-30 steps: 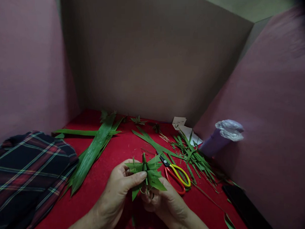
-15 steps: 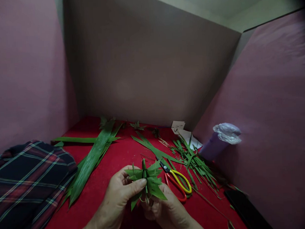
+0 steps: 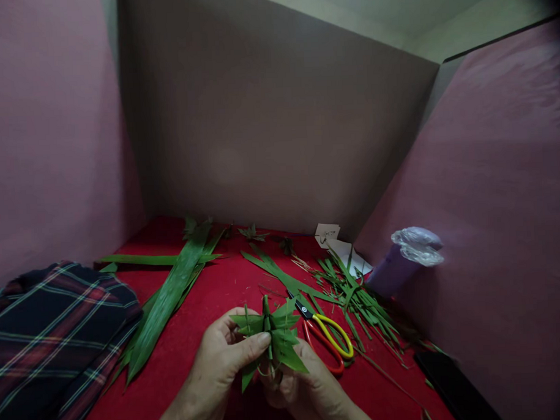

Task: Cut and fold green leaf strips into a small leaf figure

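Observation:
A small star-shaped figure folded from green leaf (image 3: 283,343) is held between both hands, its pointed tips spreading to the sides. My left hand (image 3: 225,353) pinches it from the left, with the thumb pressed on its middle stem. From below and the right, my right hand (image 3: 309,383) grips its underside; those fingertips are partly hidden by the leaf points. Just right of the hands lie scissors (image 3: 328,337) with one red and one yellow handle, their dark blades pointing away from me.
Long broad leaves (image 3: 172,293) cross at the left on the red cloth (image 3: 231,276). Beside them lies plaid fabric (image 3: 59,340). Cut leaf strips (image 3: 356,287) heap at the right, near white paper (image 3: 348,253), a purple plastic-wrapped roll (image 3: 401,261) and a black phone-like slab (image 3: 451,381). Small leaf figures (image 3: 253,233) sit at the back.
Both hands keep the same hold on the leaf figure. The whole view has shifted very slightly; nothing else has visibly moved.

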### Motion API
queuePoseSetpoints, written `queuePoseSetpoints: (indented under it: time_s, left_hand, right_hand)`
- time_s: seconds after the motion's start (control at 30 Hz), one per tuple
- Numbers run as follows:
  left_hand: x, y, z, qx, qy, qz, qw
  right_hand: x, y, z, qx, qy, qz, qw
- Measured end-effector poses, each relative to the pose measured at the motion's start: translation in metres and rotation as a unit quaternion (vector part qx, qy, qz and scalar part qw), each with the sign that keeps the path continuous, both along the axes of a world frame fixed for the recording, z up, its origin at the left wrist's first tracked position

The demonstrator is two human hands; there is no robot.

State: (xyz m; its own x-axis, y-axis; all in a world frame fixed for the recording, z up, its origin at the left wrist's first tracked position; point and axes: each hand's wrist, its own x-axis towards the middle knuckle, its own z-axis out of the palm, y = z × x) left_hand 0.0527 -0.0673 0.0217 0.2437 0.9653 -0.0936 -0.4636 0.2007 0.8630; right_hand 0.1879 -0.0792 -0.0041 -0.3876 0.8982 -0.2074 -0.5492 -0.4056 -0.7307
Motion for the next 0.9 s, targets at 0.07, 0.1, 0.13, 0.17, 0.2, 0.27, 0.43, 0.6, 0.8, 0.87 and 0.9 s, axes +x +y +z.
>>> queuePoseSetpoints:
  time_s: [0.07, 0.1, 0.13, 0.17, 0.2, 0.27, 0.43, 0.6, 0.8, 0.87, 0.9]
  left_hand:
    - [0.0001, 0.0000, -0.0003, -0.001, 0.000, -0.001, 1.000]
    - [0.0003, 0.0002, -0.0004, -0.003, -0.001, 0.000, 1.000]
    - [0.0005, 0.0004, -0.0005, -0.003, -0.002, 0.001, 1.000]
    - [0.0006, 0.0007, -0.0004, -0.005, -0.003, 0.002, 1.000]
    - [0.0007, 0.0009, -0.0004, -0.005, -0.004, 0.005, 1.000]
    - [0.0006, 0.0010, 0.0000, -0.005, -0.001, 0.010, 1.000]
    - [-0.0001, -0.0001, 0.0008, -0.004, 0.005, 0.009, 1.000]
    - [0.0001, 0.0004, 0.0017, 0.002, 0.003, 0.006, 1.000]
    - [0.0006, -0.0001, 0.0030, -0.006, 0.002, 0.002, 1.000]
    - [0.0006, -0.0002, 0.0017, -0.009, 0.000, 0.004, 1.000]
    - [0.0007, 0.0000, 0.0008, -0.009, -0.001, 0.006, 1.000]
  right_hand:
    - [-0.0001, 0.0003, 0.0004, 0.003, -0.002, 0.003, 1.000]
    - [0.0000, 0.0004, 0.0006, 0.003, -0.002, 0.003, 1.000]
    - [0.0002, 0.0006, 0.0007, 0.003, -0.001, 0.004, 1.000]
    - [0.0004, 0.0007, 0.0007, 0.005, -0.001, 0.006, 1.000]
    - [0.0007, 0.0008, 0.0007, 0.008, 0.000, 0.007, 1.000]
    - [0.0012, 0.0010, 0.0004, 0.012, 0.001, 0.007, 1.000]
    - [0.0019, 0.0013, -0.0014, 0.019, 0.011, 0.011, 1.000]
    - [0.0023, 0.0008, -0.0038, 0.011, 0.020, 0.006, 1.000]
    - [0.0007, -0.0011, -0.0018, 0.010, 0.025, -0.014, 1.000]
    - [0.0003, -0.0015, -0.0008, 0.010, 0.023, -0.010, 1.000]
    - [0.0003, -0.0016, -0.0005, 0.011, 0.020, -0.007, 1.000]
